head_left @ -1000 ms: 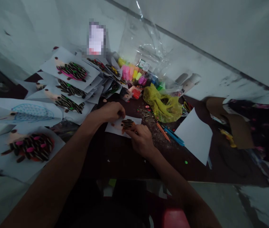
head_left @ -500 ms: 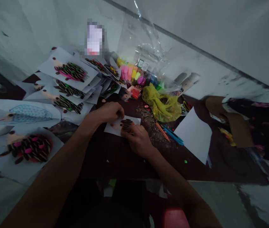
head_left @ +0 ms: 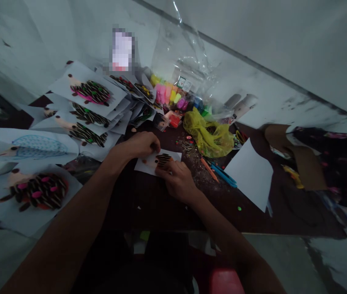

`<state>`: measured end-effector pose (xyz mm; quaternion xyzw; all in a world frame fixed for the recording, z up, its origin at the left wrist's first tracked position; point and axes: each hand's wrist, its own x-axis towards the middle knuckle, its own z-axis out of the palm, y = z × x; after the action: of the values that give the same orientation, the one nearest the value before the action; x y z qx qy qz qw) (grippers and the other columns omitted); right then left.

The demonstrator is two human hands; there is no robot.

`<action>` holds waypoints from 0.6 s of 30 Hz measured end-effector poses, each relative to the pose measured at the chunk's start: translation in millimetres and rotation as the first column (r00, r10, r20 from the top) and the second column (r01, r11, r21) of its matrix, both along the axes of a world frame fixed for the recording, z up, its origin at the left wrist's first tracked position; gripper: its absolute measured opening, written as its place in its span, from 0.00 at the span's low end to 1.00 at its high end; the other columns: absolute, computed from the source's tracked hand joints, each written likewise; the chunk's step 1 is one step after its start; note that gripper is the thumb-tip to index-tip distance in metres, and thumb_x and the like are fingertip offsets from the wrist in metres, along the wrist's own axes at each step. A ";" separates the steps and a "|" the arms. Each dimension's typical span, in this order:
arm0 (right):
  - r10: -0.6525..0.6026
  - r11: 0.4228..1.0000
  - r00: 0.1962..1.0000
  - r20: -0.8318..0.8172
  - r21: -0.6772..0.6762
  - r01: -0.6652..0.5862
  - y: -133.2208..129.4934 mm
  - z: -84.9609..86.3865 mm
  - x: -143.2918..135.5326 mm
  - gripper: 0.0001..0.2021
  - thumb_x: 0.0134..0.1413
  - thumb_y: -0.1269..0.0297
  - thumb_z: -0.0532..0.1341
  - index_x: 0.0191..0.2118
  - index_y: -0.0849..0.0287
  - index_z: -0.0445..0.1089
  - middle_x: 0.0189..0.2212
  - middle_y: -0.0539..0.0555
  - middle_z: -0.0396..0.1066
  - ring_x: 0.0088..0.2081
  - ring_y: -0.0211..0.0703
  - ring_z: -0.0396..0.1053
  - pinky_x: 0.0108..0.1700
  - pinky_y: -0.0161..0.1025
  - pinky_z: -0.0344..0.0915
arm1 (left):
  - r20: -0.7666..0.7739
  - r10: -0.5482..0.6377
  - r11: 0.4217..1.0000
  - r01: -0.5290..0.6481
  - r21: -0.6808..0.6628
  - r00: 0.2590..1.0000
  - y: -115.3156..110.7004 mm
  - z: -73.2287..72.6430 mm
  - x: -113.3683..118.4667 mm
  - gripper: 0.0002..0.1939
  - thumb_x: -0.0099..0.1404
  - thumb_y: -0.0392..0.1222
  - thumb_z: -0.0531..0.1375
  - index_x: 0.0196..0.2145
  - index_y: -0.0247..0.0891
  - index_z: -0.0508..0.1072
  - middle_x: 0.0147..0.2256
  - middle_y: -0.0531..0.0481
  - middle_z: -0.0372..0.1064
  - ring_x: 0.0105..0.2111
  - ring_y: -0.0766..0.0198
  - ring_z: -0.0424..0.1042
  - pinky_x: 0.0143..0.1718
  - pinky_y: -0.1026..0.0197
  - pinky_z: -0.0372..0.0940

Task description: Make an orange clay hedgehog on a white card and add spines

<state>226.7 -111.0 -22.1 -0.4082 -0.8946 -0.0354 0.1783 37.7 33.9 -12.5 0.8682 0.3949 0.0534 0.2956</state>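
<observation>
A small sheet of white paper lies on the dark table, carrying a hedgehog figure with an orange body and rows of striped seeds, which look like sunflower seeds. My left hand is curled at the sheet's upper left edge, its fingertips bent down and partly hidden. My right hand rests over the figure's lower right side, thumb and fingers drawn together against it. Anything between those fingers is too small or too covered to make out.
Finished hedgehog pictures are stacked at the left. Coloured clay packs stand at the back beside a yellow plastic bag. Blue scissors, an orange tool and a white sheet lie to the right.
</observation>
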 end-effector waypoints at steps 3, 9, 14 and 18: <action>0.001 0.999 0.995 -0.098 0.043 0.003 -0.5 -1.3 1.3 0.16 0.65 0.74 0.52 0.48 0.57 0.75 0.39 0.57 0.72 0.40 0.46 0.66 0.41 0.43 0.59 | -0.001 0.003 1.000 -0.003 -0.002 1.000 -0.3 0.0 0.5 0.18 0.55 0.29 0.57 0.38 0.41 0.84 0.39 0.49 0.81 0.37 0.60 0.77 0.36 0.65 0.65; -0.248 0.963 0.891 -0.379 0.002 0.269 6.0 1.4 7.2 0.11 0.62 0.73 0.53 0.44 0.57 0.72 0.40 0.58 0.72 0.45 0.48 0.69 0.48 0.45 0.65 | 0.040 -0.012 1.000 0.012 -0.002 0.999 -0.6 -0.1 -0.2 0.17 0.53 0.28 0.57 0.35 0.40 0.83 0.37 0.50 0.81 0.38 0.60 0.76 0.38 0.65 0.65; -0.372 0.925 0.854 -0.365 -0.067 0.374 17.3 3.9 23.8 0.09 0.66 0.67 0.55 0.34 0.55 0.70 0.33 0.56 0.72 0.38 0.48 0.69 0.43 0.44 0.64 | 0.053 0.032 0.999 -0.033 0.023 0.998 -4.1 3.9 -0.3 0.16 0.54 0.30 0.57 0.37 0.39 0.81 0.36 0.49 0.80 0.37 0.60 0.76 0.38 0.63 0.65; -0.444 0.895 0.836 -0.323 -0.131 0.425 21.1 5.4 35.1 0.10 0.67 0.66 0.55 0.35 0.56 0.73 0.34 0.56 0.74 0.39 0.48 0.70 0.43 0.42 0.64 | 0.115 0.085 0.987 -0.100 0.127 0.990 -6.3 4.5 2.4 0.14 0.56 0.31 0.57 0.37 0.38 0.81 0.36 0.48 0.78 0.36 0.60 0.75 0.39 0.62 0.66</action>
<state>261.8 -89.9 -16.8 -0.6051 -0.7338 0.0213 0.3081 40.2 27.6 -8.0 0.8625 0.4136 0.1405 0.2556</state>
